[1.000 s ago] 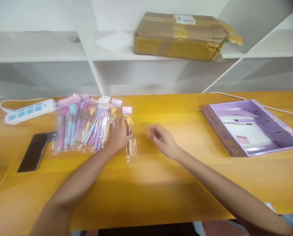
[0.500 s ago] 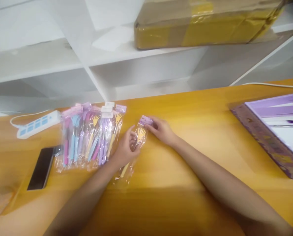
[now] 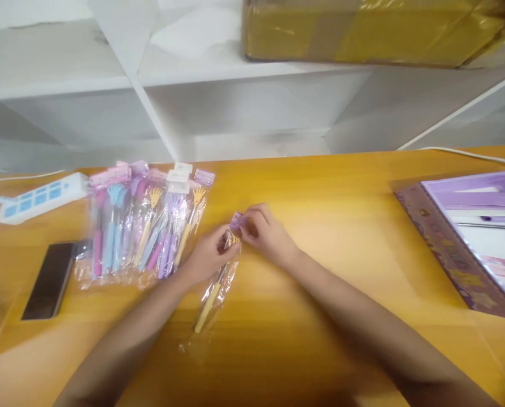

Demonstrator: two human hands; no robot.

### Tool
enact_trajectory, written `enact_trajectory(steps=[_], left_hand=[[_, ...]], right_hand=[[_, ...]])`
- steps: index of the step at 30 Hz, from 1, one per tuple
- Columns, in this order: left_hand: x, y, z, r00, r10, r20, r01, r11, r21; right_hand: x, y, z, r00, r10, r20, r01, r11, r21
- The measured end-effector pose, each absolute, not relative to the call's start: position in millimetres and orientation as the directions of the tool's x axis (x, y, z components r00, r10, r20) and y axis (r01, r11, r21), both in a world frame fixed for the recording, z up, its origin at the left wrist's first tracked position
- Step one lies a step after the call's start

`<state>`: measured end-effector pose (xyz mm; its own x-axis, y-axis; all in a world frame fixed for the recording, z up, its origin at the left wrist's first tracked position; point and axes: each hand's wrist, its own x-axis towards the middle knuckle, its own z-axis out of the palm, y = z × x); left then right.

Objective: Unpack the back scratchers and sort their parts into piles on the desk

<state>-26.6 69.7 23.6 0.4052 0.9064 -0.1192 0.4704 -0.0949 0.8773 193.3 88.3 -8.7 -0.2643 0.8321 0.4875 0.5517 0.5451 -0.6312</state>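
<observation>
A yellow hand-shaped back scratcher in a clear plastic sleeve (image 3: 212,294) lies slanted on the orange table (image 3: 320,271). My left hand (image 3: 208,257) pinches the sleeve just below the yellow claw head. My right hand (image 3: 265,232) is closed on the purple header card at the sleeve's top. The two hands nearly touch. To the left lies a fanned pile of several packaged scratchers (image 3: 144,223) in pink, blue, purple and yellow.
A black phone (image 3: 49,280) lies left of the pile and a white power strip (image 3: 38,198) behind it. An open purple box (image 3: 477,232) sits at the right edge. White shelving rises behind the table, with a taped cardboard parcel (image 3: 362,31) on it.
My left hand drew one yellow scratcher packet away from the pile. My right hand came in from the right and took hold of its purple header. The view tilted down.
</observation>
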Motion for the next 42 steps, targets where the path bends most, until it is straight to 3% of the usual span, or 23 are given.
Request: enact_trajectory(steps=[3,5,8,11,13,19,26,39,42], left_hand=[[-22.3,66.6,27.8,0.450,0.887,-0.107,0.473,-0.135,0.870],[-18.1,62.0,28.5,0.459,0.882,-0.108,0.449,-0.125,0.885],[-10.8,50.0,26.6,0.505,0.853,-0.133,0.373,-0.077,0.925],[-6.0,38.0,23.6,0.559,0.815,-0.154,0.320,-0.041,0.947],[-5.6,34.8,22.1,0.563,0.811,-0.156,0.306,-0.030,0.952],[-9.3,42.1,19.9,0.556,0.821,-0.128,0.251,-0.019,0.968],[-10.3,42.4,19.8,0.593,0.791,-0.150,0.251,-0.004,0.968],[-10.5,40.0,23.7,0.667,0.735,-0.120,0.349,-0.166,0.922],[-10.5,38.0,24.9,0.653,0.744,-0.140,0.367,-0.149,0.918]], right_hand=[[192.3,90.4,-5.5,-0.310,0.774,0.552,0.614,0.606,-0.506],[193.3,86.4,-3.1,-0.305,0.777,0.550,0.616,0.602,-0.509],[200.9,68.5,-2.4,-0.238,0.832,0.502,0.526,0.544,-0.653],[214.1,42.9,-4.5,-0.151,0.929,0.337,0.362,0.370,-0.856],[222.6,30.3,-5.8,-0.163,0.953,0.255,0.272,0.292,-0.917],[232.5,32.2,-7.2,-0.369,0.867,0.336,0.349,0.464,-0.814],[235.2,33.7,-4.6,-0.301,0.891,0.339,0.443,0.445,-0.778],[233.6,25.1,-4.6,-0.266,0.878,0.397,0.519,0.478,-0.709],[235.0,28.0,-2.0,-0.223,0.911,0.346,0.455,0.411,-0.790]])
